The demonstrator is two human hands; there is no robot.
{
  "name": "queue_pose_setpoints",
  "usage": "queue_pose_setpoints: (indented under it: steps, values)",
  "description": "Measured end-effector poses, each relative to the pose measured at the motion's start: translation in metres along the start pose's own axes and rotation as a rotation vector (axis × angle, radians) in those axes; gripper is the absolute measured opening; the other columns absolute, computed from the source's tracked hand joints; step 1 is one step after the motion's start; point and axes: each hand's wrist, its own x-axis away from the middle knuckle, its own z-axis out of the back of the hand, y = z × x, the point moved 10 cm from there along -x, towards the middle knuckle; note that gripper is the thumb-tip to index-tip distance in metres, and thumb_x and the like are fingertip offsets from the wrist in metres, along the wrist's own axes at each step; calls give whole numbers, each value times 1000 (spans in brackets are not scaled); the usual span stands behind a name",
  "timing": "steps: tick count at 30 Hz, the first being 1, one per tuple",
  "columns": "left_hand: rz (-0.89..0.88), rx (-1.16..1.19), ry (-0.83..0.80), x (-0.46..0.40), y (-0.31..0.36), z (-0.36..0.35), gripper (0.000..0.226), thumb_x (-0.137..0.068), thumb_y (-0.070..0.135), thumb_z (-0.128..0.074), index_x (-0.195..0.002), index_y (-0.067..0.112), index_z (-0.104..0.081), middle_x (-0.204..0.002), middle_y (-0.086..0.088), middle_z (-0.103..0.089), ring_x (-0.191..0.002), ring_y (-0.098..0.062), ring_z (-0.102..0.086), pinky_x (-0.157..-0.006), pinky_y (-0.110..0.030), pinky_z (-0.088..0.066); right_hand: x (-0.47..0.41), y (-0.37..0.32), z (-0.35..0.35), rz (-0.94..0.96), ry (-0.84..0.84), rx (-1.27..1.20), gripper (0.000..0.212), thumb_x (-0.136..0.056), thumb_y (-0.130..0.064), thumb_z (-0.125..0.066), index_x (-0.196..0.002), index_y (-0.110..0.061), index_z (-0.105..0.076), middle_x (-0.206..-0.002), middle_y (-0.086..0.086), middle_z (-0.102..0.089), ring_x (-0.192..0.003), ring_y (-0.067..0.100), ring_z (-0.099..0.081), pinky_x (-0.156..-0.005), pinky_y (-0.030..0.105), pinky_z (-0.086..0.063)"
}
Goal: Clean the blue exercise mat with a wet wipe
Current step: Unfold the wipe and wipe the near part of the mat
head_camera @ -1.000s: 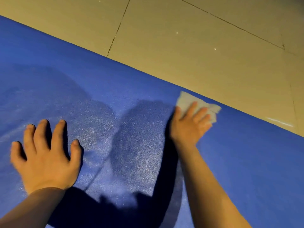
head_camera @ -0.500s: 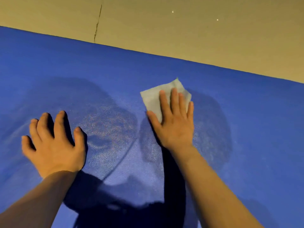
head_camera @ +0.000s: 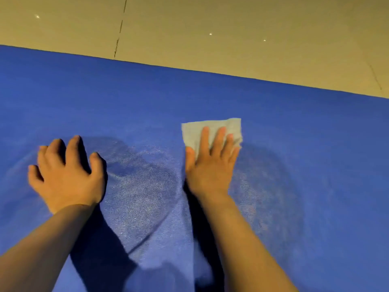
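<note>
The blue exercise mat fills most of the head view, lying flat on the floor. A white wet wipe lies on it a little right of centre. My right hand presses the wipe flat with straight fingers laid over its lower right part. My left hand rests on the mat to the left, fingers spread and slightly bent, holding nothing. Damp, shiny patches show on the mat between and around the two hands.
Beige tiled floor runs beyond the mat's far edge, with a dark grout line at upper centre. Dark shadows of my arms fall across the mat near the bottom.
My right hand slid the wipe from the mat's far edge back toward me, then a little to the right. The left hand stayed planted on the mat, its fingers curling slightly.
</note>
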Motion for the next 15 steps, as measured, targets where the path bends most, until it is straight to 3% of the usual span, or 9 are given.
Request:
queue_pose_setpoints:
  steps: [2, 5, 6, 8, 11, 13, 15]
  values:
    - [2, -16, 10, 3, 2, 3, 53, -90, 46, -37, -134, 20, -50, -142, -12, -40, -143, -32, -25, -115, -59, -16, 20, -83, -12, 203, 18, -24, 63, -97, -49, -20, -152, -21, -34, -160, 18, -21, -148, 41, -13, -117, 52, 7]
    - [1, -26, -3, 3, -2, 3, 57, -90, 46, -35, -139, 20, -50, -147, -11, -39, -145, -30, -24, -118, -55, -12, 60, -154, -44, 514, -120, 75, 56, -104, -46, -19, -157, -27, -15, -164, 11, 0, -150, 34, 8, -117, 53, 18]
    - [-3, -20, -21, 2, -2, 2, 59, -90, 46, -34, -141, 20, -49, -149, -12, -38, -145, -31, -24, -118, -54, -10, 70, -158, -44, 566, -113, 70, 56, -103, -46, -19, -156, -28, -20, -164, 10, -6, -151, 31, 3, -118, 53, 13]
    - [-36, -10, -66, 5, -4, 0, 62, -92, 46, -31, -146, 18, -46, -152, -15, -36, -145, -34, -23, -119, -55, -10, 79, -143, -26, 613, -60, -14, 58, -98, -51, -23, -150, -28, -38, -160, 8, -26, -150, 27, -17, -120, 52, -2]
    - [-165, -28, -142, 35, -10, 7, 67, -95, 50, -25, -149, 14, -43, -156, -18, -33, -145, -39, -23, -116, -58, -17, 63, -75, -27, 542, -124, 69, 66, -94, -60, -19, -152, -30, -30, -163, 5, -18, -150, 26, -14, -119, 50, 3]
    - [-187, -34, -147, 78, -29, 24, 65, -96, 48, -26, -147, 13, -46, -155, -17, -36, -145, -38, -26, -114, -58, -19, 44, -15, -7, 405, -79, 78, 67, -94, -57, -20, -147, -25, -43, -157, 14, -31, -144, 38, -30, -116, 57, -12]
    - [-159, -45, -129, 123, -53, 44, 62, -95, 44, -29, -144, 13, -50, -153, -16, -40, -144, -36, -30, -113, -57, -20, 32, 56, -6, 256, -182, 268, 81, -92, -61, 7, -152, -27, -35, -161, 18, -18, -146, 45, -17, -112, 62, -12]
